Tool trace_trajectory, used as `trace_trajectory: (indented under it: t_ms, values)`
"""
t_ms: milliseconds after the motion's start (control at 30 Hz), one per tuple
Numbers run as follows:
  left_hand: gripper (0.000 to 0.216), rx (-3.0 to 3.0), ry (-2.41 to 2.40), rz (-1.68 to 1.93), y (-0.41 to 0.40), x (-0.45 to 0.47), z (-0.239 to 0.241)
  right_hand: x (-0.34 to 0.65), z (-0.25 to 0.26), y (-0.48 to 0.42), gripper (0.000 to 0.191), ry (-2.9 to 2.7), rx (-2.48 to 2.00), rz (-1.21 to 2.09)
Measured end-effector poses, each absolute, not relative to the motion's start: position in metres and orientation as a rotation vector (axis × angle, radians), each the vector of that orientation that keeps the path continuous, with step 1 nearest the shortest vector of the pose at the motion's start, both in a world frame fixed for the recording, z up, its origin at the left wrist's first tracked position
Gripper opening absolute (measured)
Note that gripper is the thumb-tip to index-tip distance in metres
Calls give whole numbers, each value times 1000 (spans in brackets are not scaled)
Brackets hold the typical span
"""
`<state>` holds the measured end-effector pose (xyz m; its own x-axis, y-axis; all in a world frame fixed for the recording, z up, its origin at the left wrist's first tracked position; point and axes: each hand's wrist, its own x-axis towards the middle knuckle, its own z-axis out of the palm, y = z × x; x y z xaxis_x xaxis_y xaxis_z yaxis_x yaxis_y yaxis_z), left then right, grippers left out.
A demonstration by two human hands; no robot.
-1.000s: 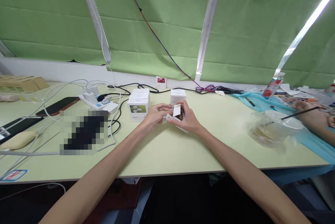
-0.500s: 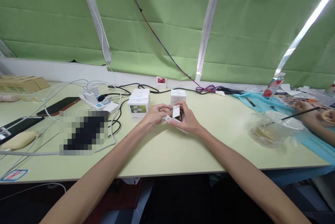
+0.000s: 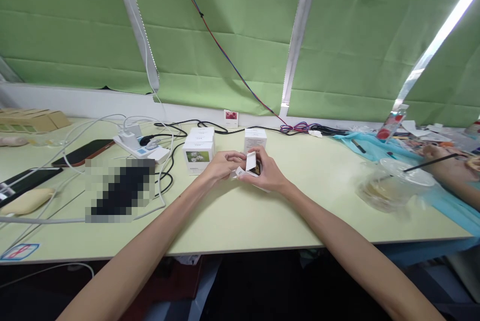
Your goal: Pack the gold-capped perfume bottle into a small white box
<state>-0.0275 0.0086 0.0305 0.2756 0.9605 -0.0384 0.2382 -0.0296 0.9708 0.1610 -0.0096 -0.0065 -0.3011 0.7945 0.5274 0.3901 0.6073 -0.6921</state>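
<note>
Both my hands meet over the middle of the pale green table (image 3: 232,221), holding a small white carton (image 3: 250,163) whose end flap stands open. My right hand (image 3: 267,171) is wrapped round the carton's body. My left hand (image 3: 221,165) pinches the carton's left end with its fingertips. Something dark shows inside the open end. Just behind my hands stand a stack of white boxes with a flower picture (image 3: 199,150) and a single white box (image 3: 255,138).
A power strip (image 3: 141,147) with tangled cables, two dark phones (image 3: 83,151) and a blurred dark patch lie at the left. A clear plastic lidded bowl (image 3: 393,183) sits at the right. Another person's hand (image 3: 446,163) with a thin dark stick rests at the far right.
The carton's open flap has tilted a little to the left and my fingers have shifted slightly on it. The other person's hand at the right has moved a bit.
</note>
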Motion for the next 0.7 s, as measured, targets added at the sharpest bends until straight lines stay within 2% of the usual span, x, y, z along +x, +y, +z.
trace_trajectory:
  t_ms: [467,700]
  values:
    - [42,1485,1118,910,12,-27,28,160,-7,-9,70,-1857,-968,501]
    - [44,1480,1137,1100,10,-21,27,156,-6,-10,68,-1725,-952,576]
